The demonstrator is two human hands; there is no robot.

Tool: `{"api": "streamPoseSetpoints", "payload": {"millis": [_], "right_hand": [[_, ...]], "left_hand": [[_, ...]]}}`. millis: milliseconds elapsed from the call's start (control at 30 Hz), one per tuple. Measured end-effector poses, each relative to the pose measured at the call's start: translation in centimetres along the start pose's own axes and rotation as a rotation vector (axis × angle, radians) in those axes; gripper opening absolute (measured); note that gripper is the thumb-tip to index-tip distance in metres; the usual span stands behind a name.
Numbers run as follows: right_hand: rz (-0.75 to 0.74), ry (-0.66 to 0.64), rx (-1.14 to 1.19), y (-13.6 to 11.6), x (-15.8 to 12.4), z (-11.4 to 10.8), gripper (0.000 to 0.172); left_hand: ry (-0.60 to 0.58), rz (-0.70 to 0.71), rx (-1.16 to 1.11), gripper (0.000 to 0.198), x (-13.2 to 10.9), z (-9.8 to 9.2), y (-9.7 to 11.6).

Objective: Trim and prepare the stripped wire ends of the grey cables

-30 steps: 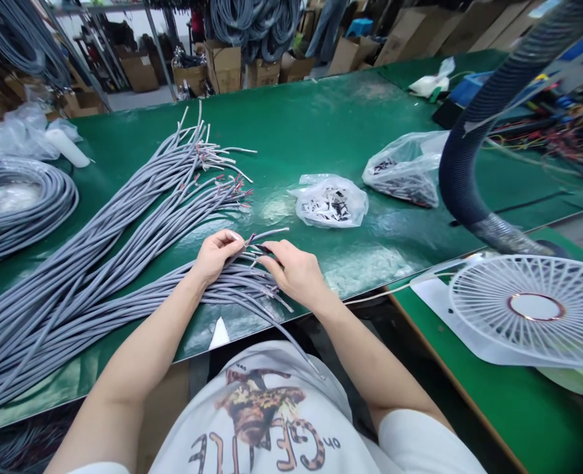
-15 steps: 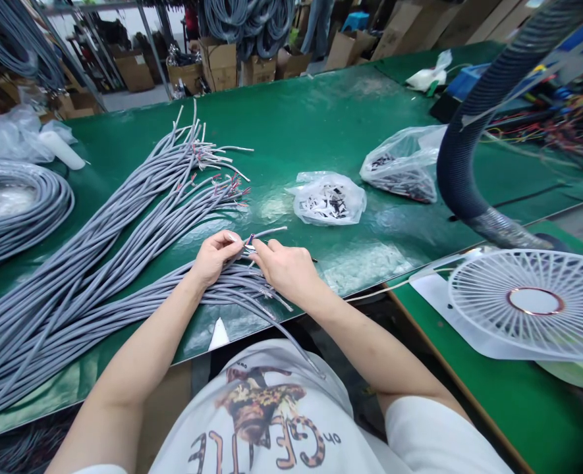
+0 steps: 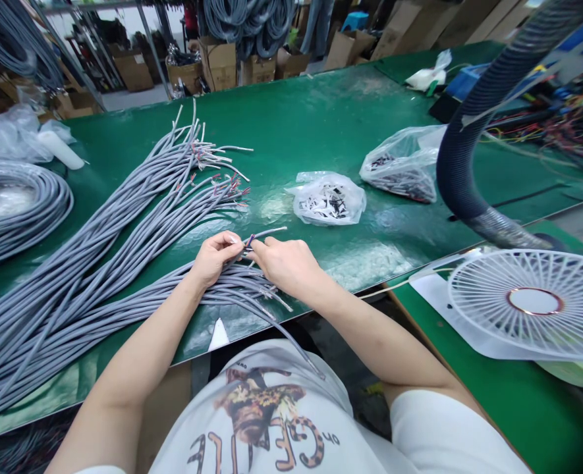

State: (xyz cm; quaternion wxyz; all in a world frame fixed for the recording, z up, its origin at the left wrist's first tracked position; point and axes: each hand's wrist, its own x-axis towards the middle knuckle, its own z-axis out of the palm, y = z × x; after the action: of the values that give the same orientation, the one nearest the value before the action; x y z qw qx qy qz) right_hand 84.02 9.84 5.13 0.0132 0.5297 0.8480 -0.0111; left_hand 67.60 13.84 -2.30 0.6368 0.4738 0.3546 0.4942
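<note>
Near the table's front edge, my left hand (image 3: 217,255) pinches the end of a grey cable. Short dark and coloured wires (image 3: 250,241) stick out of that end, between the two hands. My right hand (image 3: 287,264) has its fingers closed on these wires; its fingertips are partly hidden. Beneath both hands lies a bundle of grey cables (image 3: 138,308) with their cut ends toward the right. Behind it, another grey cable bundle (image 3: 123,197) spreads its ends, some with red wires bared.
Two clear bags of small black and white parts, one nearer (image 3: 328,201) and one farther (image 3: 402,168), lie on the green table (image 3: 311,125). A thick black hose (image 3: 456,151) arches down at the right, above a white fan (image 3: 538,303). Coiled cable (image 3: 54,204) sits far left.
My right hand has shifted and turned slightly at the wires, and its forearm has moved a little to the right. My left hand stays in place on the cable.
</note>
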Motion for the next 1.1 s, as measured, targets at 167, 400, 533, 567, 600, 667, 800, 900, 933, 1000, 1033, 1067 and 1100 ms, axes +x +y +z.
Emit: {"api": "streamPoseSetpoints", "payload": {"millis": [167, 400, 533, 567, 600, 667, 800, 900, 933, 1000, 1033, 1067, 1100], "right_hand": [[-0.035, 0.008, 0.049, 0.5, 0.1, 0.1, 0.037], [0.041, 0.216, 0.416, 2.5, 0.0, 0.9, 0.039], [0.041, 0.255, 0.45, 1.4, 1.4, 1.5, 0.031], [0.021, 0.249, 0.436, 1.0, 1.8, 1.7, 0.024], [0.002, 0.242, 0.42, 0.7, 2.1, 1.8, 0.019], [-0.02, 0.247, 0.405, 0.6, 2.4, 1.8, 0.013], [0.108, 0.387, 0.426, 4.1, 1.8, 1.9, 0.02], [0.38, 0.465, 0.339, 9.2, 1.3, 2.3, 0.024], [0.471, 0.442, 0.3, 10.9, 1.2, 2.6, 0.024], [0.598, 0.363, 0.25, 14.0, 1.2, 3.1, 0.024], [0.628, 0.345, 0.25, 15.2, 1.2, 3.4, 0.028], [0.656, 0.348, 0.254, 16.2, 1.1, 3.6, 0.032], [0.67, 0.374, 0.263, 16.9, 1.0, 3.8, 0.034]], "left_hand": [[0.006, -0.008, -0.008, 0.029, 0.0, 0.1, 0.2], [0.047, -0.067, 0.033, 0.031, -0.2, 0.3, 0.1], [-0.005, 0.052, 0.185, 0.028, -0.2, 0.2, -0.5], [-0.006, 0.07, 0.214, 0.028, -0.2, 0.1, -0.7], [-0.006, 0.082, 0.241, 0.028, -0.2, 0.0, -0.7], [-0.019, 0.087, 0.295, 0.026, -0.2, 0.0, -0.8], [-0.069, 0.096, 0.429, 0.02, -0.5, 0.2, -0.6], [-0.17, 0.09, 0.607, 0.018, -0.9, 0.4, -0.3], [-0.213, 0.086, 0.662, 0.019, -1.0, 0.5, -0.2], [-0.281, 0.097, 0.749, 0.019, -1.1, 0.6, -0.1], [-0.307, 0.117, 0.783, 0.018, -1.1, 0.6, -0.1], [-0.334, 0.145, 0.813, 0.017, -1.1, 0.6, -0.1], [-0.359, 0.178, 0.838, 0.016, -1.1, 0.6, -0.1]]}}
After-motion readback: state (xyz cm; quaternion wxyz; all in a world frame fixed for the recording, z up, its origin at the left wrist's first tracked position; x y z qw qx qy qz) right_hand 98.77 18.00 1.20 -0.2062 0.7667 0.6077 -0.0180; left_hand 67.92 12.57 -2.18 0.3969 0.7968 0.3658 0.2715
